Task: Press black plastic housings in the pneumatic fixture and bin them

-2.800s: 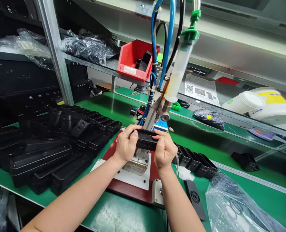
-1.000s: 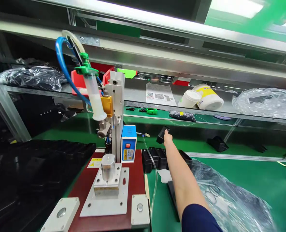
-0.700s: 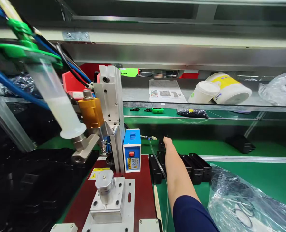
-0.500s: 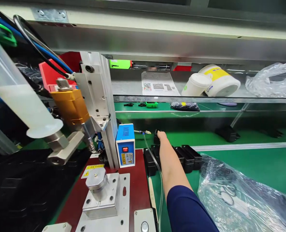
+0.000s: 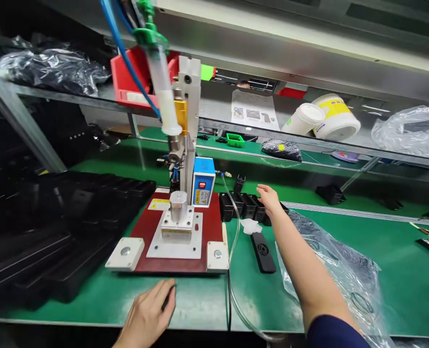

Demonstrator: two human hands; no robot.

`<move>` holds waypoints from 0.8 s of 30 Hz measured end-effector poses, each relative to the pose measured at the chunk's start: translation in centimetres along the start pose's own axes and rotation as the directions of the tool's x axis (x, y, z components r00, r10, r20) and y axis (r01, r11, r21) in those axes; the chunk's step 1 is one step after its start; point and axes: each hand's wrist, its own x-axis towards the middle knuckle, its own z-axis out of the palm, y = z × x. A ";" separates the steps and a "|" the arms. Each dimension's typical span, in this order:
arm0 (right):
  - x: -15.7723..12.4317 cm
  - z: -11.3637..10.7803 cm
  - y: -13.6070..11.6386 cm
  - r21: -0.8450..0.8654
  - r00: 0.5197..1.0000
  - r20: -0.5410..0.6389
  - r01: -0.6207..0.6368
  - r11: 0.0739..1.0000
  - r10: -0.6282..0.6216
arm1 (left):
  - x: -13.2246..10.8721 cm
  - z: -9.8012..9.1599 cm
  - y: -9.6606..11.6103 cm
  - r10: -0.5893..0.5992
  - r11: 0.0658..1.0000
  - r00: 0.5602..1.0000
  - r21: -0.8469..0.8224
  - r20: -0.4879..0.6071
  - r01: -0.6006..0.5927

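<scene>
My right hand (image 5: 268,199) is stretched out over a row of black plastic housings (image 5: 249,206) standing behind the press base, fingers apart and holding nothing. One more black housing (image 5: 239,183) stands alone just behind the row. My left hand (image 5: 148,314) rests flat on the green bench near its front edge, in front of the red-brown base plate (image 5: 145,227), fingers spread. A metal post fixture (image 5: 178,207) on the plate is bare. A dispensing syringe (image 5: 164,96) hangs above it.
Stacks of black trays (image 5: 55,217) fill the left side. A clear plastic bag (image 5: 330,270) lies at the right beside a flat black plate (image 5: 263,251) and a white wipe (image 5: 251,225). A clear tube (image 5: 232,251) runs down the bench. White tubs (image 5: 326,118) sit on the shelf.
The housing I held on the fixture with both hands has been set down behind the row. My right hand has drawn back from it, empty. My left hand has come into view on the bench.
</scene>
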 end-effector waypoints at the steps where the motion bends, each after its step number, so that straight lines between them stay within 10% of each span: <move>1: -2.1 -1.0 0.6 -0.014 0.999 0.035 0.027 1.000 -0.027 | 0.1 -0.1 0.1 -0.008 1.000 1.000 0.002 0.018 0.007; 9: -17.8 -2.2 7.3 -0.330 0.988 0.155 0.060 0.942 -0.009 | 0.1 -0.6 0.2 -0.025 1.000 0.994 -0.008 0.105 0.026; 15: -19.2 -3.2 7.6 -0.296 0.991 0.103 -0.049 0.954 0.083 | -0.2 -1.7 0.1 -0.052 0.982 0.990 -0.174 0.130 0.074; 20: -20.2 -4.7 5.7 0.170 0.992 0.128 -0.038 0.985 0.016 | -0.7 -2.5 0.1 -0.147 0.941 0.986 -0.297 0.080 0.164; 24: -20.8 -4.0 7.3 -0.185 0.996 0.078 0.058 0.981 -0.044 | -1.3 -4.5 -0.6 -0.288 0.932 0.956 -0.246 -0.056 0.266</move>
